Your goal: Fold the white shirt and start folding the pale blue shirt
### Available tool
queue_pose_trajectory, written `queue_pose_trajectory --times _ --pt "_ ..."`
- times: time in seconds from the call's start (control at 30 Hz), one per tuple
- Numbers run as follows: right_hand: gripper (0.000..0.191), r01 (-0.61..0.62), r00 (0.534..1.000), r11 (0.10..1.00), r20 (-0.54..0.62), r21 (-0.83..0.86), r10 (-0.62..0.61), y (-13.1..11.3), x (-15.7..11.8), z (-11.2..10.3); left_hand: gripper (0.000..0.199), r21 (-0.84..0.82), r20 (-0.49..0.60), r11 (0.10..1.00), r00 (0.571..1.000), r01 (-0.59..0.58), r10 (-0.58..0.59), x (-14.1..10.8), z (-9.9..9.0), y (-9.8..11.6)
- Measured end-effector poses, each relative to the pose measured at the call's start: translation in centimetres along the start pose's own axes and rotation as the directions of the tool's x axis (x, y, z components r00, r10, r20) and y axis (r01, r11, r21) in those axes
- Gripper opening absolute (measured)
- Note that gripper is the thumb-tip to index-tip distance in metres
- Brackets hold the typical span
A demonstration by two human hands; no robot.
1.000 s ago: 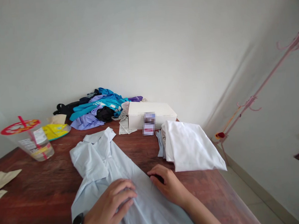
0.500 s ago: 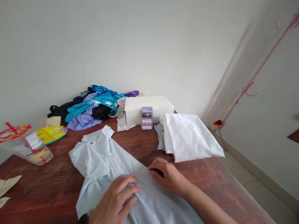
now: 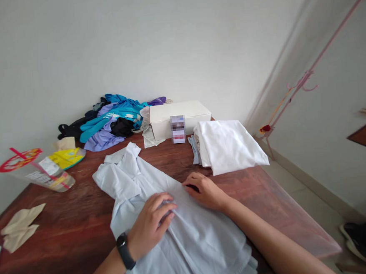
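A pale blue-grey collared shirt [image 3: 193, 240] lies lengthwise over the wooden table, its collar away from me at the left and its hem at the lower right. My left hand [image 3: 153, 220], with a dark watch on the wrist, rests on the middle of the shirt, fingers apart and lightly bent. At the shirt's right edge, my right hand [image 3: 204, 190] has thumb and fingertips drawn together on the cloth. Part of the shirt is hidden beneath both hands.
White folded clothes [image 3: 230, 146] are stacked at the right, beside a white box [image 3: 181, 112]. A heap of coloured clothes [image 3: 115, 116] lies against the wall. On the left are a tilted plastic cup [image 3: 48, 175], a yellow packet [image 3: 67, 157] and beige napkins [image 3: 21, 225].
The view has tipped down and shifted, showing more of the table and the shirt's hem. Both hands stay on the shirt in nearly the same places.
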State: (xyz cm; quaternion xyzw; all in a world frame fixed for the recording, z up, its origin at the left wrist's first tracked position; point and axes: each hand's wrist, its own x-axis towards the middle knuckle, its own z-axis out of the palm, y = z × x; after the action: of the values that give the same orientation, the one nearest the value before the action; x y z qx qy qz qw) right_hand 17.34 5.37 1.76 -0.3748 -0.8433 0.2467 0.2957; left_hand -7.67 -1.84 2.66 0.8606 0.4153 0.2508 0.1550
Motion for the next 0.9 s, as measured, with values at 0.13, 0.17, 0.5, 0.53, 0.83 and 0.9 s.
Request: queue_pose_trajectory --times 0.13,0.17,0.5,0.53,0.83,0.9 --pt "0.02 -0.002 1.0 1.0 -0.003 -0.024 0.002 0.1 -0.1 0.3 0.022 -0.027 0.001 1.0 1.0 0.003 -0.003 0.0 0.2 -0.2" --pt "0.02 -0.003 1.0 1.0 -0.003 -0.022 0.003 0.1 -0.1 0.4 0.022 -0.034 0.0 0.999 1.0 0.006 -0.006 0.0 0.3 -0.2" --pt "0.02 -0.003 0.999 0.998 -0.032 0.062 0.005 0.8 0.2 0.6 0.02 -0.064 -0.036 0.998 0.999 0.004 -0.006 0.1 0.5 -0.3" --pt "0.02 -0.009 0.999 0.997 -0.034 0.075 0.011 0.9 0.2 0.6 0.02 -0.067 -0.04 0.998 0.999 0.002 -0.005 0.1 0.6 -0.3" --pt "0.019 -0.046 0.996 0.988 -0.075 0.147 0.057 1.0 0.2 0.9 0.019 -0.082 -0.059 0.997 0.998 -0.006 0.001 0.0 0.8 -0.5" --pt "0.019 -0.07 0.992 0.984 -0.097 0.167 0.087 1.2 0.2 1.0 0.02 -0.08 -0.063 0.997 0.998 -0.006 0.001 0.0 0.8 -0.4"
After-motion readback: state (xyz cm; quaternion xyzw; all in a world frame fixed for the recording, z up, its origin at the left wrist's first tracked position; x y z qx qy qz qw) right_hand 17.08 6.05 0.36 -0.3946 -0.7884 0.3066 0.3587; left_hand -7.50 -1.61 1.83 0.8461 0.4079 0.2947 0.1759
